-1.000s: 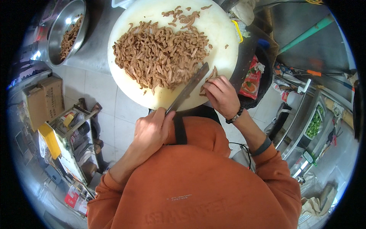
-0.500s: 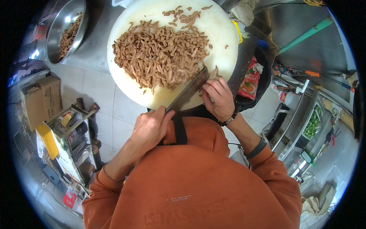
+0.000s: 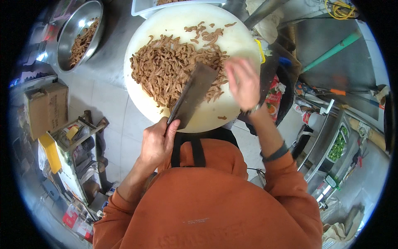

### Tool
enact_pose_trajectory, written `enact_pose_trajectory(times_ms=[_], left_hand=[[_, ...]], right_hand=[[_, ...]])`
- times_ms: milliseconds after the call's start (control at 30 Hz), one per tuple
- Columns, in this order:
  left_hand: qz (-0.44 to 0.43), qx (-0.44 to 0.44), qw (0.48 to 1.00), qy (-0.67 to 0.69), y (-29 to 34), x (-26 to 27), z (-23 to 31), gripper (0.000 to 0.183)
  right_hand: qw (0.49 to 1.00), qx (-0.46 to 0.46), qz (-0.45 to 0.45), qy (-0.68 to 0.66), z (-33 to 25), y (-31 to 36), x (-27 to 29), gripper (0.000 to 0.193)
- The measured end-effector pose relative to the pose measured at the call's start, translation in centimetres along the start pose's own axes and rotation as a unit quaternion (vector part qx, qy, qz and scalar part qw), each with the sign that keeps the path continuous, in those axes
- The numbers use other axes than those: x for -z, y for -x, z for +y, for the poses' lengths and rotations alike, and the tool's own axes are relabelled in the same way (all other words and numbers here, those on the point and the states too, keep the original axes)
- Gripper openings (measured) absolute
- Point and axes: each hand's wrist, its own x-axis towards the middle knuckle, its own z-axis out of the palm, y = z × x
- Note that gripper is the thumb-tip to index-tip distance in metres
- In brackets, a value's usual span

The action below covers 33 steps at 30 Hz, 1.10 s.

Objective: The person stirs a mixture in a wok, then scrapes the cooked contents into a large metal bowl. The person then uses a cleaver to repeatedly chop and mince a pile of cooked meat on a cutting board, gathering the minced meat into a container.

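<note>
A round white cutting board point(image 3: 141, 29) bears a wide heap of brown cooked meat strips point(image 3: 166, 62). My left hand point(image 3: 156, 139) is closed on the handle of a cleaver point(image 3: 195, 93). Its broad dark blade lies aslant over the near right part of the heap, the tip pointing away from me and to the right. Over the right side of the board, my right hand point(image 3: 244, 81) is blurred, its fingers loosely bent and apart from the thumb. No thing shows in it. A few strips point(image 3: 211, 35) lie scattered at the far right of the board.
A steel bowl point(image 3: 99, 39) with more meat stands at the far left. A white tray point(image 3: 143, 7) with brown pieces touches the board's far side. Right of the board are a black bag point(image 3: 285, 97) and a red packet point(image 3: 274, 97). Chopped greens point(image 3: 339, 145) fill a steel pan further right.
The cleaver has swung from the board's near right edge onto the heap, its blade now showing flat. My right hand has left the blade and moved up and right. More of the white tray shows.
</note>
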Motion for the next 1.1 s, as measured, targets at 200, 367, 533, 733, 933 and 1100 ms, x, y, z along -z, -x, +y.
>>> enact_pose_trajectory(times_ms=[200,367,533,733,933,1100], left_hand=[[-0.055,-0.095,0.994,-0.011,0.1,-1.1,1.7,0.036],[-0.069,-0.091,0.993,-0.037,-1.8,-1.5,0.6,0.034],[-0.01,-0.088,0.995,-0.056,-3.2,-0.4,-0.5,0.037],[-0.005,-0.082,0.995,-0.051,-2.9,-0.3,-0.5,0.037],[-0.007,-0.089,0.995,-0.05,-3.2,-0.4,-0.6,0.037],[-0.011,-0.124,0.99,-0.069,-2.6,-0.4,0.2,0.033]], right_hand=[[0.972,0.174,-0.142,0.074,5.5,-9.9,-2.4,0.031],[0.93,0.197,-0.263,0.167,6.1,-11.7,-2.3,0.027],[0.956,0.15,-0.216,0.131,5.8,-11.0,-1.4,0.015],[0.994,0.065,-0.087,0.022,3.2,-8.0,2.1,0.012],[0.986,0.119,-0.113,0.029,-2.2,0.6,3.8,0.017],[0.98,0.092,-0.177,-0.005,-2.7,4.6,1.6,0.028]])
